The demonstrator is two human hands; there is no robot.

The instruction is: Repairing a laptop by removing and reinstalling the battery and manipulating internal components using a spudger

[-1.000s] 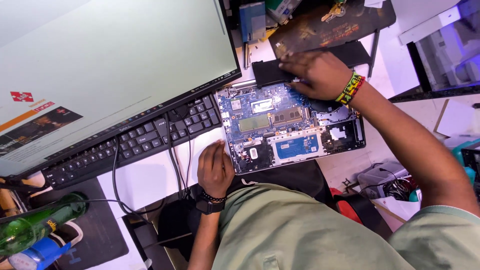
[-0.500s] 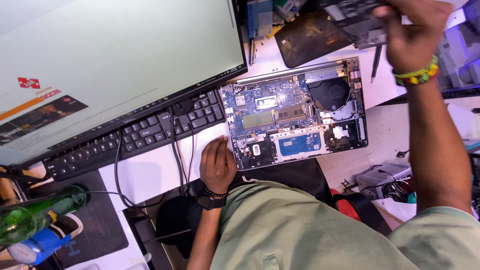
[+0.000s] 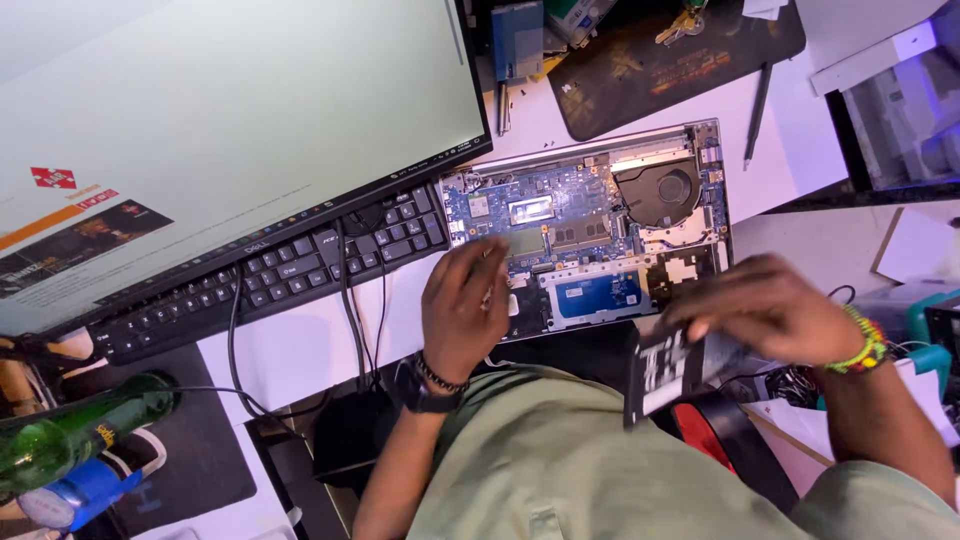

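White tabletop [image 3: 300, 350] carries an opened silver laptop with exposed blue circuit board [image 3: 590, 225]. Left hand [image 3: 462, 310] rests on its near-left edge, fingers loosely curled, empty. Right hand [image 3: 765, 305], near-right of laptop, fingers grasping a flat black battery pack [image 3: 665, 370].

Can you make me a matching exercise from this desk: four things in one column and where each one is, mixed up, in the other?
Things:
1. left hand
2. right hand
3. bottle
4. fan

Places:
A. lying at the desk's near left corner
B. in the opened laptop's far right corner
C. holding a flat black part at the laptop's near right edge
D. resting on the laptop's left side, by the keyboard

Pairs: 1-D, 2-C, 3-A, 4-B
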